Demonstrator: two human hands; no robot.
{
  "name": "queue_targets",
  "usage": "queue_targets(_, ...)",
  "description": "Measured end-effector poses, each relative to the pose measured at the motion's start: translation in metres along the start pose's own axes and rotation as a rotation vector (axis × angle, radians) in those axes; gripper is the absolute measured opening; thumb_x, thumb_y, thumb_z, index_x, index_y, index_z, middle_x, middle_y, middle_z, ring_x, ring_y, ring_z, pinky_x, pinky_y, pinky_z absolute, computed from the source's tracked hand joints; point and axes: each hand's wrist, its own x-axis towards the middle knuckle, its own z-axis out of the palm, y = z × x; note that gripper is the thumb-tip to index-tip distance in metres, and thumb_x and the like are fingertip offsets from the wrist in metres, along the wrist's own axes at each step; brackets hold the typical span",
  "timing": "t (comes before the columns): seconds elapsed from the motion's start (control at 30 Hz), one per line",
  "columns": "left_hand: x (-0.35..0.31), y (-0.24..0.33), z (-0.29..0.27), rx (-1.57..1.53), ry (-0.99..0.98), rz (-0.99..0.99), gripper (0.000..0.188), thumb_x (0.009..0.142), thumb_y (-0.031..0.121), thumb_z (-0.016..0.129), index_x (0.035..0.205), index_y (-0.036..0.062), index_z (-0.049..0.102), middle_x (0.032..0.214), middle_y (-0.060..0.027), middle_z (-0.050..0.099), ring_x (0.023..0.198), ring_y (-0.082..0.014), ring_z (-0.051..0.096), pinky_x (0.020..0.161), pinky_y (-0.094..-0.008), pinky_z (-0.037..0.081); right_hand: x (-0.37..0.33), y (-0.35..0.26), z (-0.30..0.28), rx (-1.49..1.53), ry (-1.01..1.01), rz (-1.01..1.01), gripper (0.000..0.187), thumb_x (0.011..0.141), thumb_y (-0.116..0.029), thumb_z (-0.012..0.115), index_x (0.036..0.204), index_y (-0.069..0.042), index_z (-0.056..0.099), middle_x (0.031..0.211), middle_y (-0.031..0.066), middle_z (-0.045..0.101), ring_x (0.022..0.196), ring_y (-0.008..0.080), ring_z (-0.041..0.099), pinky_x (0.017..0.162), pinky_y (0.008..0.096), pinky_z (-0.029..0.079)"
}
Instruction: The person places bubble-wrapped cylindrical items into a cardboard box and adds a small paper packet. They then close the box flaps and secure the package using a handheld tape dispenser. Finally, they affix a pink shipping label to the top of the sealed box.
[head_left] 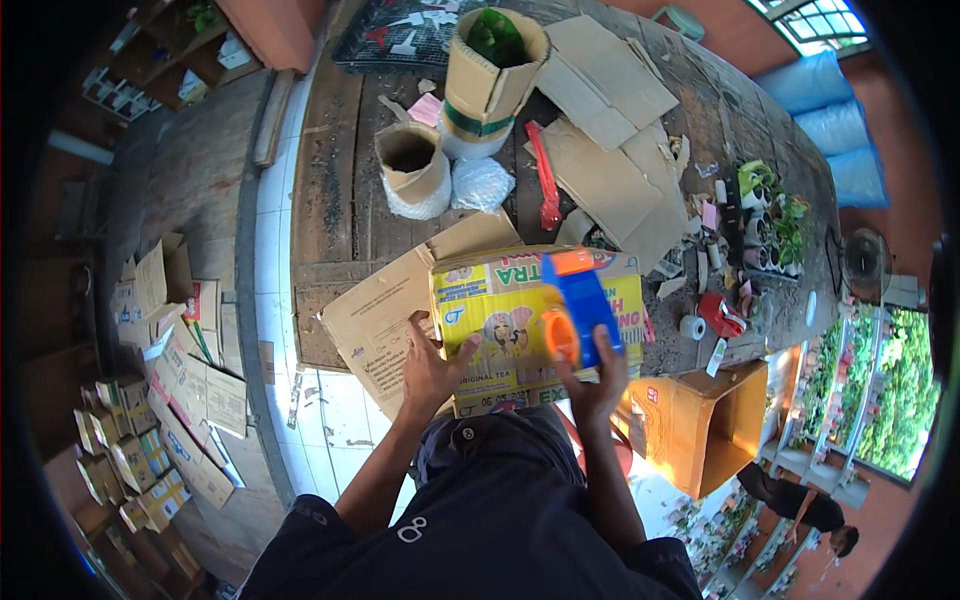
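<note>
A yellow cardboard box (500, 375) with printed pictures and lettering lies at the table's near edge, in front of my body. My left hand (432, 368) grips its left edge, thumb on the printed face and fingers spread along the side. In my right hand (598, 385) is a blue and orange tape dispenser (580, 305), held over the right part of the box and smeared by motion. Whether it touches the box I cannot tell. Beneath the box's left side, a flat brown cardboard sheet (365, 320) sticks out.
Two cardboard-wrapped pots, one tall (490, 85) and one short (412, 165), stand at the back beside flattened cardboard (610, 180) and a red strip (545, 180). Small potted plants (785, 225) line the right. An orange box (700, 430) stands below right; another person (800, 508) is beyond.
</note>
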Motion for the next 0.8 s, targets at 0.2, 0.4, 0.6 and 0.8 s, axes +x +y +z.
queue_targets(0.2, 0.009, -0.003, -0.010, 0.045, 0.014, 0.128, 0.090, 0.084, 0.042, 0.082, 0.142, 0.0004, 0.027, 0.102, -0.0234, 0.063, 0.093, -0.0328, 0.066, 0.079, -0.0445, 0.054, -0.011, -0.023, 0.021, 0.054, 0.013, 0.070, 0.081, 0.072, -0.004, 0.089, 0.142, -0.022, 0.054, 0.103, 0.0185, 0.056, 0.086, 0.0380, 0.061, 0.069, 0.0453, 0.052)
queue_targets(0.4, 0.031, 0.082, -0.036, -0.241, 0.210, 0.528, 0.052, 0.095, 0.027, 0.074, 0.132, -0.0007, 0.052, 0.109, -0.0113, 0.059, 0.100, -0.0202, 0.060, 0.088, -0.0346, 0.050, -0.026, -0.015, 0.022, 0.023, 0.051, 0.044, 0.089, 0.074, -0.004, 0.087, 0.149, -0.030, 0.046, 0.103, 0.0194, 0.056, 0.082, 0.0394, 0.063, 0.064, 0.0473, 0.053)
queue_targets(0.6, 0.098, 0.141, 0.018, -0.378, -0.799, 0.140, 0.045, 0.105, 0.044, 0.055, 0.122, 0.0041, 0.065, 0.112, -0.0031, 0.069, 0.099, -0.0116, 0.066, 0.085, -0.0297, 0.053, -0.036, -0.007, 0.028, 0.069, 0.084, -0.028, 0.080, 0.082, -0.010, 0.085, 0.148, -0.029, 0.043, 0.104, 0.0187, 0.056, 0.082, 0.0361, 0.065, 0.063, 0.0425, 0.054)
queue_targets(0.8, 0.105, 0.144, 0.034, -0.671, -1.043, -0.213, 0.040, 0.102, 0.042, 0.062, 0.124, 0.0083, 0.066, 0.114, -0.0033, 0.070, 0.095, -0.0124, 0.068, 0.081, -0.0280, 0.054, -0.074, 0.018, 0.038, 0.317, -0.019, 0.241, 0.095, 0.075, -0.001, 0.090, 0.151, -0.027, 0.039, 0.119, 0.0250, 0.052, 0.093, 0.0385, 0.066, 0.073, 0.0440, 0.057)
